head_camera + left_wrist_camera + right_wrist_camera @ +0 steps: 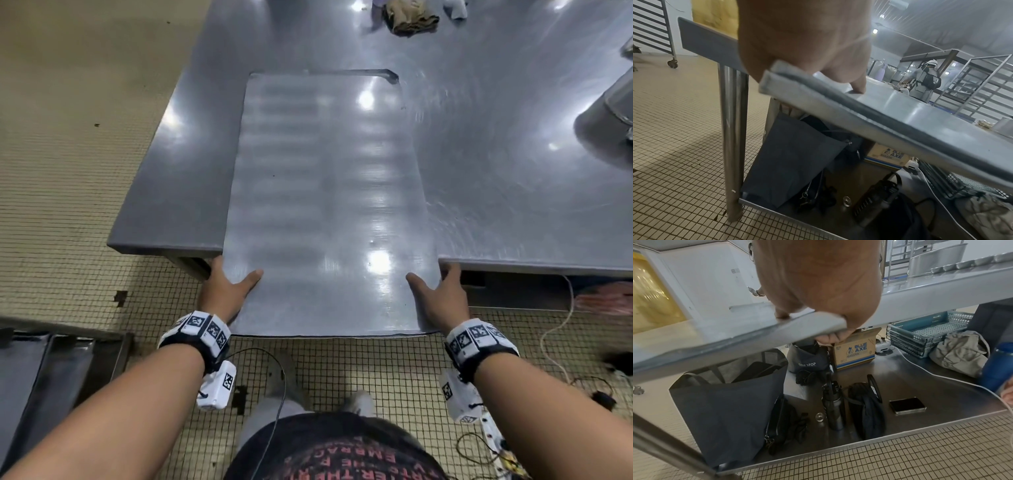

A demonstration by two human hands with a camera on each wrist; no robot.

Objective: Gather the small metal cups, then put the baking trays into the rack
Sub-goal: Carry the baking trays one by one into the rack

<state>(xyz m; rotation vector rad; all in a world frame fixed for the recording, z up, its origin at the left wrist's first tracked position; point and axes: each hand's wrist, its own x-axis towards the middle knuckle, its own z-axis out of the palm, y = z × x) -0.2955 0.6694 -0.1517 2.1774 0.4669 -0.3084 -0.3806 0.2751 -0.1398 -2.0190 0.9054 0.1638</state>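
A large flat metal baking tray (325, 205) lies lengthwise on the steel table (496, 154), and its near end sticks out past the table's front edge. My left hand (233, 284) grips the tray's near left edge, thumb on top and fingers underneath. On the near right edge my right hand (438, 291) grips it the same way. In the left wrist view the tray's (900, 116) corner shows two stacked rims. A dark rim (376, 72) of a second tray peeks out at the far end. Several small metal cups (970, 262) stand in a row on the table.
A wheeled rack (651, 24) stands across the tiled floor; more racks (982, 84) stand behind another person (925, 81). Dark trays (51, 370) sit low at my left. The lower shelf (920, 378) holds bags, a bottle, a box and crates. A crumpled cloth (411, 17) lies far back.
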